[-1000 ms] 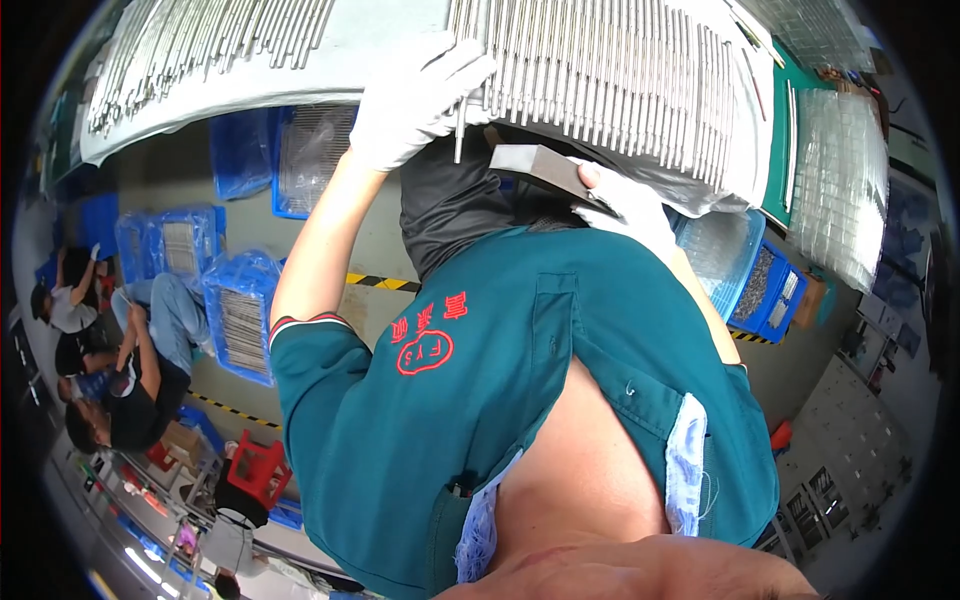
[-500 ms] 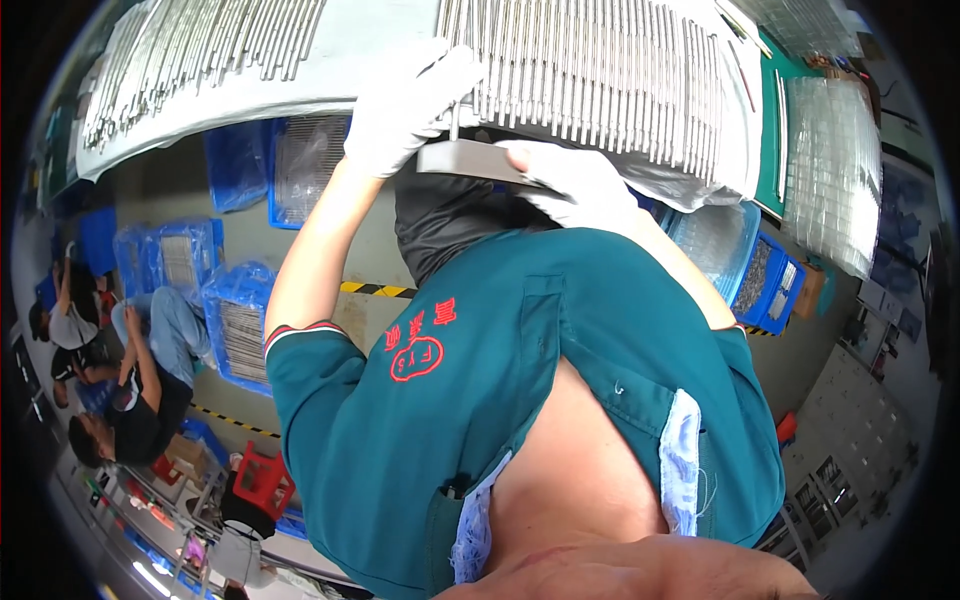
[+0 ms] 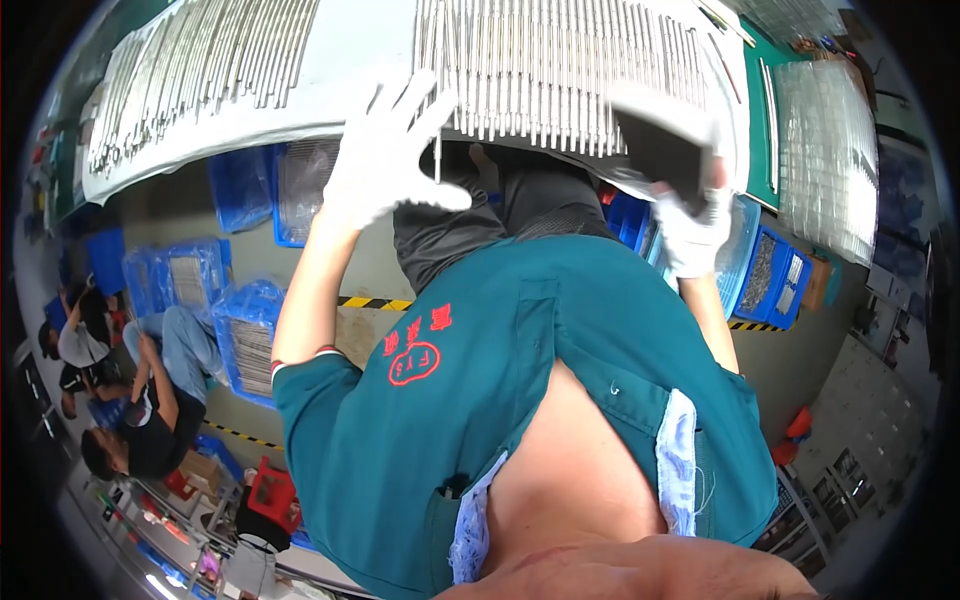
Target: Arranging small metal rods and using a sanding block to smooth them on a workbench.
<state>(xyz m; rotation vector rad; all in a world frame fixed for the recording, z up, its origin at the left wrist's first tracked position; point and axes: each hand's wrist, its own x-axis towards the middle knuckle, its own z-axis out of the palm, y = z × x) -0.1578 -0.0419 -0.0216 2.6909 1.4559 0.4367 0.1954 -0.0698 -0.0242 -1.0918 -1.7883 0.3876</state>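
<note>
My left hand (image 3: 375, 170), in a white glove, has its fingers spread at the front edge of the white-covered table (image 3: 360, 40). Between its thumb and forefinger, a thin metal rod (image 3: 437, 150) juts past the row's front ends; the hand is not closed round it. My right hand (image 3: 692, 235), also gloved, grips a flat rectangular block (image 3: 662, 155) by its near end. The block has a dark face and a pale edge, smeared by motion, and hides the front ends of some rods. Many slim metal rods (image 3: 545, 80) lie side by side before me.
Another group of rods (image 3: 215, 65) lies at the table's left. Clear plastic trays (image 3: 825, 150) stand on a green surface (image 3: 760, 130) at right. Blue crates (image 3: 765, 275) flank me on the floor. A seated person (image 3: 155, 400) is at far left.
My right hand has swung the block away to the right, from beside my left hand to the row's right part. My left hand's fingers have spread from a closed grip near the rod ends.
</note>
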